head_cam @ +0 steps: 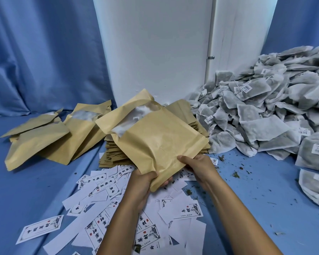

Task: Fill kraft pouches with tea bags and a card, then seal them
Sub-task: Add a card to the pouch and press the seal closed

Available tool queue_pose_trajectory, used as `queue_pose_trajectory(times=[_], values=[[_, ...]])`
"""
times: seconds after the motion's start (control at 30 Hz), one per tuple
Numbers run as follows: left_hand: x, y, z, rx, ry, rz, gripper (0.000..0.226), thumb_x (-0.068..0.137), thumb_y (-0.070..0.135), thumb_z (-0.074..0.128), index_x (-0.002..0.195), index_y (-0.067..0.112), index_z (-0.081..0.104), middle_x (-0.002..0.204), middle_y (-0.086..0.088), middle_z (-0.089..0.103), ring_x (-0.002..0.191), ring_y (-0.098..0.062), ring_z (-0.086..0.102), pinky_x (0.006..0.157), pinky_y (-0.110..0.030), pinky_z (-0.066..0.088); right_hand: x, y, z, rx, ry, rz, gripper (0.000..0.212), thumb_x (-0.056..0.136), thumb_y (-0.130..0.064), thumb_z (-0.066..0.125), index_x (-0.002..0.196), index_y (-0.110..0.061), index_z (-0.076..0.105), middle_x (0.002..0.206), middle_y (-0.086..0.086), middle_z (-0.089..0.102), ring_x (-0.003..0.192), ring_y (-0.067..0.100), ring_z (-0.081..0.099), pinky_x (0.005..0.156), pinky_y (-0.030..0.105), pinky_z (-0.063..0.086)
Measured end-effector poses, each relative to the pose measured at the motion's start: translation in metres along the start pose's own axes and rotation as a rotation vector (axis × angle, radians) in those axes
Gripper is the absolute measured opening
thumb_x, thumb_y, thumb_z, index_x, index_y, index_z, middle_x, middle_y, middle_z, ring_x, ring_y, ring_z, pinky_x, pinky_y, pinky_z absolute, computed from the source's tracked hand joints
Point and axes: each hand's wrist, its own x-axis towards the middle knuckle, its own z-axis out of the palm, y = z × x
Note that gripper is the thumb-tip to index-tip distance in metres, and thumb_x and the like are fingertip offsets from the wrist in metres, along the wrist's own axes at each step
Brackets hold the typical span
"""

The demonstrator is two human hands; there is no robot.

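A filled kraft pouch (155, 137) is held up over the table, its open mouth pointing away from me with white tea bags showing inside. My left hand (145, 183) grips its near bottom corner. My right hand (197, 164) pinches the near bottom edge beside it. Under the pouch lies a stack of flat empty kraft pouches (114, 155). Printed white cards (107, 183) are scattered on the blue cloth in front of me. A big heap of grey tea bags (265, 111) fills the right side.
Two filled open pouches (50, 137) lie at the left. A white wall panel (155, 46) stands behind the work area, blue curtains on both sides. Loose tea crumbs (236, 174) dot the blue table cover (26, 190) at the right.
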Motion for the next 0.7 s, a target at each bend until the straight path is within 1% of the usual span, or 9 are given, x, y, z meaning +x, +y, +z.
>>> queue_pose_trajectory(times=[0.1,0.17,0.23,0.3,0.37,0.47,0.57,0.63,0.7], values=[[0.0,0.0,0.001,-0.036,0.007,-0.019,0.023,0.088,-0.016,0.042,0.103,-0.006,0.056,0.08,-0.025,0.07,0.063,-0.034,0.069,0.051,-0.028,0.055,-0.003,0.0,0.001,-0.083,-0.033,0.009,0.013,0.071,-0.004,0.08,0.075,-0.002,0.067,0.079,0.009,0.073,0.066,0.019,0.068,0.065,0.024,0.055],[0.001,-0.001,0.001,-0.008,0.029,0.0,0.023,0.087,-0.015,0.044,0.098,0.0,0.058,0.08,-0.019,0.072,0.063,-0.034,0.069,0.051,-0.028,0.055,-0.002,0.0,0.0,-0.09,0.002,-0.006,0.017,0.071,-0.005,0.08,0.068,-0.004,0.064,0.064,0.003,0.067,0.053,0.012,0.06,0.053,0.019,0.048],[0.002,-0.002,0.0,0.014,0.044,0.016,0.023,0.087,-0.014,0.045,0.097,0.002,0.059,0.081,-0.018,0.072,0.065,-0.035,0.069,0.052,-0.029,0.055,-0.004,-0.001,-0.001,-0.094,-0.007,-0.017,0.021,0.072,-0.006,0.08,0.063,-0.005,0.061,0.057,0.0,0.065,0.048,0.01,0.058,0.047,0.016,0.045],[0.003,-0.003,-0.002,0.031,0.044,0.023,0.022,0.087,-0.013,0.046,0.098,0.0,0.059,0.083,-0.021,0.072,0.066,-0.035,0.069,0.053,-0.029,0.055,-0.007,-0.001,0.0,-0.092,-0.091,0.012,0.014,0.072,-0.004,0.079,0.073,0.0,0.066,0.071,0.005,0.072,0.062,0.014,0.068,0.058,0.018,0.052],[0.004,-0.003,-0.004,0.053,0.045,0.024,0.021,0.087,-0.011,0.047,0.099,-0.001,0.06,0.083,-0.021,0.072,0.067,-0.034,0.07,0.054,-0.031,0.056,-0.009,-0.001,0.004,-0.079,-0.163,0.016,0.019,0.071,0.001,0.078,0.085,0.006,0.067,0.087,0.017,0.073,0.077,0.025,0.07,0.072,0.029,0.057],[0.005,-0.006,-0.004,0.096,0.023,-0.003,0.018,0.087,-0.006,0.055,0.101,0.002,0.062,0.085,-0.018,0.073,0.07,-0.031,0.07,0.059,-0.032,0.057,-0.009,0.001,0.006,-0.083,-0.087,-0.013,0.017,0.069,0.002,0.08,0.082,0.001,0.068,0.084,0.013,0.074,0.073,0.022,0.071,0.066,0.025,0.056],[0.005,-0.007,-0.006,0.155,0.017,-0.058,0.013,0.084,0.0,0.066,0.097,0.0,0.064,0.074,-0.011,0.072,0.063,-0.023,0.068,0.056,-0.025,0.056,-0.008,0.003,0.007,-0.022,-0.041,-0.025,0.021,0.068,0.0,0.081,0.085,-0.001,0.069,0.085,0.009,0.075,0.075,0.02,0.072,0.065,0.023,0.056],[0.005,-0.007,-0.008,0.225,0.051,-0.068,0.01,0.084,0.003,0.068,0.092,0.0,0.064,0.066,-0.01,0.07,0.056,-0.019,0.065,0.055,-0.023,0.055,-0.007,0.004,0.007,0.017,-0.064,-0.011,0.024,0.068,-0.001,0.081,0.089,-0.002,0.069,0.087,0.008,0.075,0.078,0.02,0.072,0.065,0.023,0.055],[0.005,-0.006,-0.008,0.259,0.059,-0.076,0.011,0.084,0.004,0.068,0.093,-0.002,0.065,0.065,-0.011,0.069,0.053,-0.018,0.064,0.058,-0.027,0.055,-0.008,0.006,0.011,0.007,-0.121,0.019,0.025,0.068,0.0,0.08,0.089,-0.003,0.067,0.088,0.009,0.075,0.078,0.021,0.072,0.066,0.025,0.055]])
